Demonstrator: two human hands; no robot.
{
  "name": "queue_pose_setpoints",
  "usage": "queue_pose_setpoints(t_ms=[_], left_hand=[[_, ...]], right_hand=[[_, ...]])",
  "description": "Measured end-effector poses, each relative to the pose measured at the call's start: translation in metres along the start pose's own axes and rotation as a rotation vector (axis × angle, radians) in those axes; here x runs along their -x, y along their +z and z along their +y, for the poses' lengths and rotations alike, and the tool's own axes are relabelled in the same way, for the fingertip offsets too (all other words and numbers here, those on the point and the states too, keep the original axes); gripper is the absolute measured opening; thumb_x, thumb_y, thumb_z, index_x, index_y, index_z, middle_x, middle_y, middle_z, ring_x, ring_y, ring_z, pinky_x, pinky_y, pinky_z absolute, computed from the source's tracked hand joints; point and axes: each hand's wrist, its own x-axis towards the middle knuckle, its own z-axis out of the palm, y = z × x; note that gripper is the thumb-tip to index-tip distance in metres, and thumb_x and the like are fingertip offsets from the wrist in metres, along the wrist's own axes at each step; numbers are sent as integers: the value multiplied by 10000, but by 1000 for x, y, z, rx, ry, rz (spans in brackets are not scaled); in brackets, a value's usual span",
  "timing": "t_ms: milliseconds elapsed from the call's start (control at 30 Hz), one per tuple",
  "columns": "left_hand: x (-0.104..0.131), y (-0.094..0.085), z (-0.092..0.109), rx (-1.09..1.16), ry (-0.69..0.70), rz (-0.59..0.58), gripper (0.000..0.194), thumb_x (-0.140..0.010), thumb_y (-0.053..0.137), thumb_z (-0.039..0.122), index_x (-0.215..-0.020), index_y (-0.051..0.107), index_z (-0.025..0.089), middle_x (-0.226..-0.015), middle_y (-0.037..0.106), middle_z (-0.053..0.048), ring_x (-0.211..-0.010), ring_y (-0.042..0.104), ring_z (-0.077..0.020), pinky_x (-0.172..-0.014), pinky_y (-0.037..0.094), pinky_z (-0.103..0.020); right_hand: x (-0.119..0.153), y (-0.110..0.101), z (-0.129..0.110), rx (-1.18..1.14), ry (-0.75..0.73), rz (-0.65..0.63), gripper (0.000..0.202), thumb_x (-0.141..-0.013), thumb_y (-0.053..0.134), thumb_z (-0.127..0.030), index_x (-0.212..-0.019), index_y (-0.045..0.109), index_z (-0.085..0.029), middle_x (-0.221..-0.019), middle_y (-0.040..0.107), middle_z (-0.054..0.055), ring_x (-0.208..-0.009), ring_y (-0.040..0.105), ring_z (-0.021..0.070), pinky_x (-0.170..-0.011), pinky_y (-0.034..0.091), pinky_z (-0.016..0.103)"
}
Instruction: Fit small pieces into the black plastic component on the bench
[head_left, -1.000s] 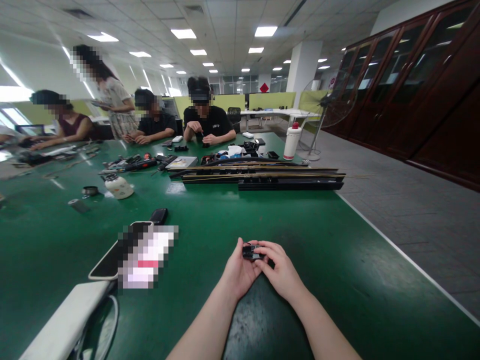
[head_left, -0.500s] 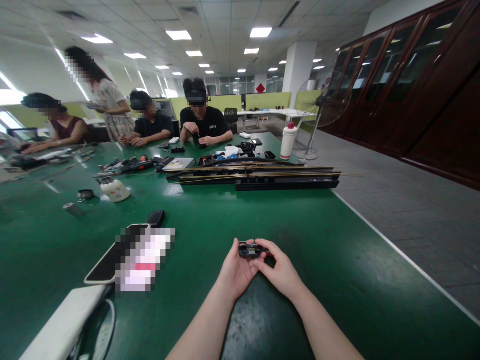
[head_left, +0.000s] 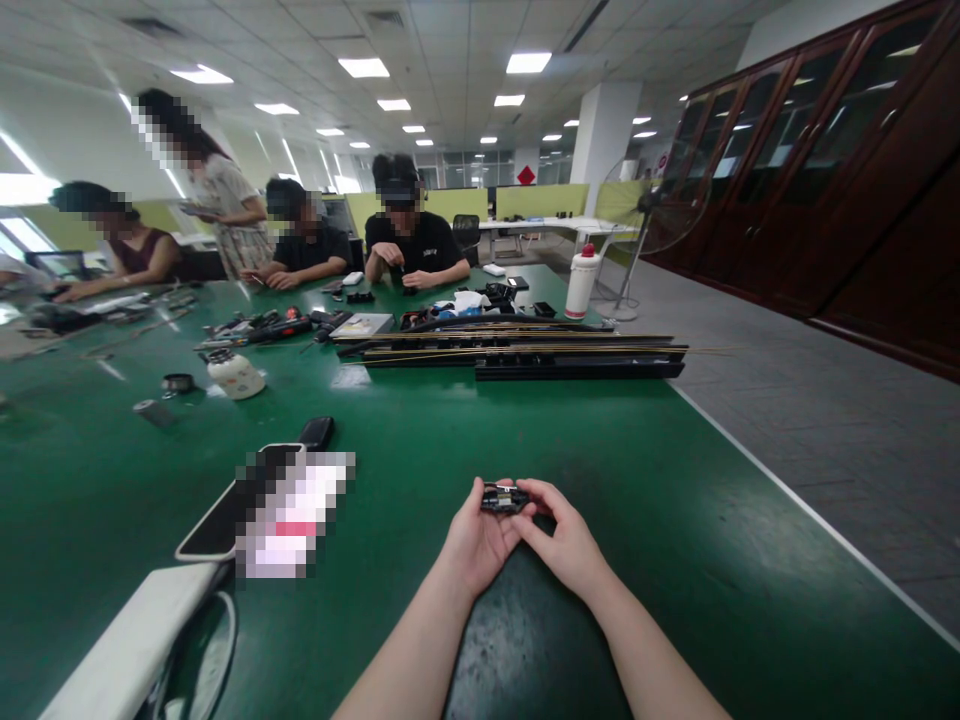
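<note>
A small black device with metallic and light parts on its upper side is held just above the green table. My left hand cups it from the left and below, with the thumb at its left end. At its right end, my right hand has thumb and fingers pinched round the edge. The fingertips of both hands nearly meet under the device. Its underside is hidden by the fingers.
Left of my hands are a phone, a black case and a white box with cables. Black rails with thin rods lie across the table ahead. A white bottle stands behind them. People sit opposite.
The device has tilted slightly in my hands, so its top shows a little differently. Both hands keep their hold. The whole view has shifted slightly.
</note>
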Motion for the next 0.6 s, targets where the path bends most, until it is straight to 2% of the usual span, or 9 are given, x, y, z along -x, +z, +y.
queue_pose_setpoints(t_ms=[367, 600], left_hand=[[-2, -2, -1, -26, 11, -11, 311, -876, 400, 408, -934, 529, 131, -865, 642, -110, -710, 650, -181, -650, 481, -266], [-1, 0, -1, -17, 13, -11, 313, -882, 376, 414, -911, 529, 142, -823, 636, -90, -656, 641, -166, -611, 478, -252]], right_hand=[[0, 1, -1, -52, 29, 19, 347, -681, 624, -236, -1027, 613, -268, -1057, 635, 36, -963, 587, 215, -899, 438, 393], [1, 1, -2, -23, 37, -13, 343, -701, 620, -244, -1042, 608, -272, -1072, 637, 36, -968, 586, 222, -901, 431, 399]])
